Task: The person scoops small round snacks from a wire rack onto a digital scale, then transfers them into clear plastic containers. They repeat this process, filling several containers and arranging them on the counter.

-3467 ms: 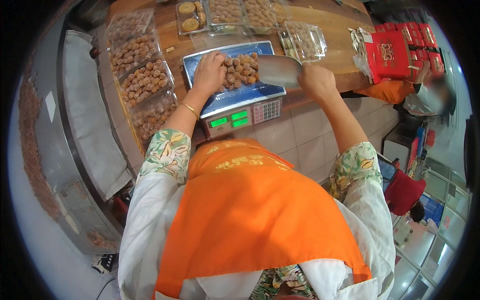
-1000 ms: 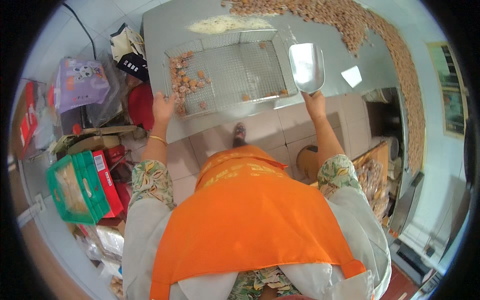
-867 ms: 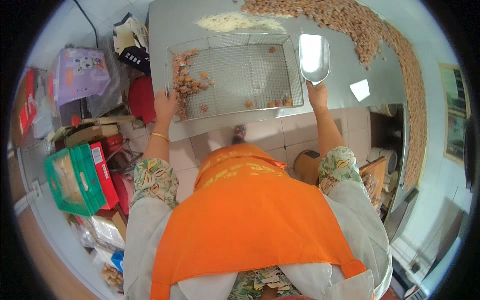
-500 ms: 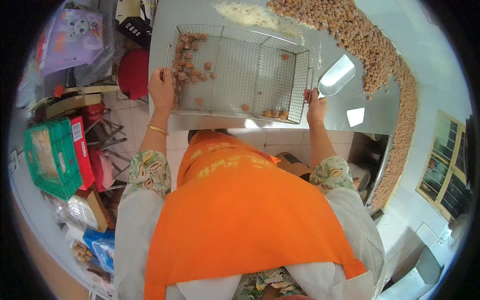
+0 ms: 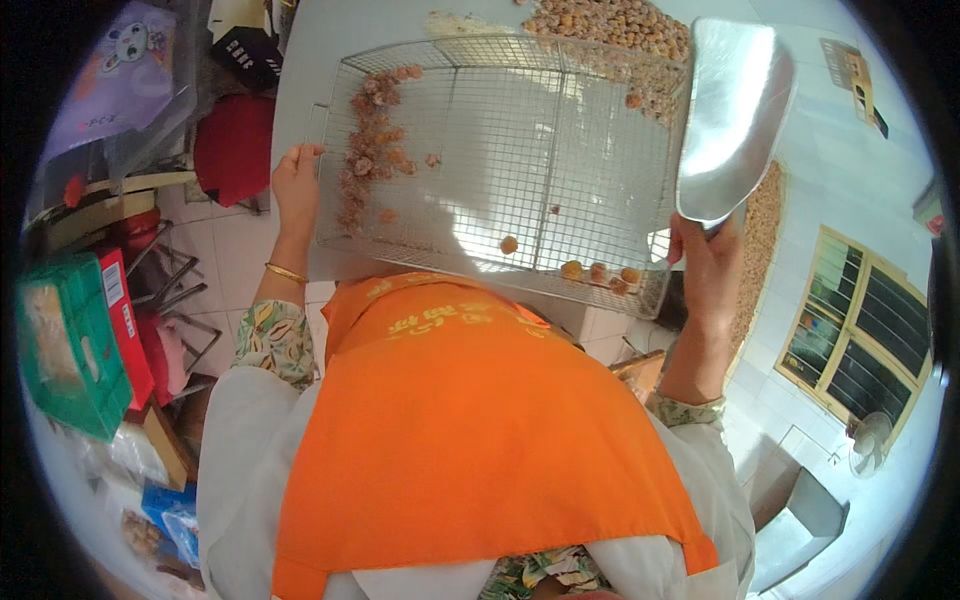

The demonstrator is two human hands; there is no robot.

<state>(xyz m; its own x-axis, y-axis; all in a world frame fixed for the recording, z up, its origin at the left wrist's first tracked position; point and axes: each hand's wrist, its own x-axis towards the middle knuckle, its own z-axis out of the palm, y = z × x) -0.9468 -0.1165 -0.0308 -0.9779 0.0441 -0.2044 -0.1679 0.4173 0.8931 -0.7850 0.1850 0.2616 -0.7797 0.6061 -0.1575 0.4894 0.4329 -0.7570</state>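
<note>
A rectangular wire mesh basket (image 5: 500, 160) is held up, its right end raised nearer to me than its left. Small brown, powder-dusted balls (image 5: 365, 150) cluster along its left end, and several more lie near its front right corner. My left hand (image 5: 297, 185) is closed at the handle on the basket's left end. At the right end, my right hand (image 5: 708, 262) is closed round the handle of a shiny metal scoop (image 5: 735, 110) and also grips the basket's handle. The scoop points away from me, its bowl holding nothing visible.
Below the basket is a steel table (image 5: 320, 40). A heap of the same balls (image 5: 610, 25) covers its far part, beside scattered pale powder (image 5: 465, 22). On the left stand a green crate (image 5: 75, 340) and a red stool (image 5: 235, 150). An orange apron (image 5: 480, 430) covers my front.
The basket's right end has come up with my right hand and the scoop, so the basket now tilts. The balls remain mostly at its left end.
</note>
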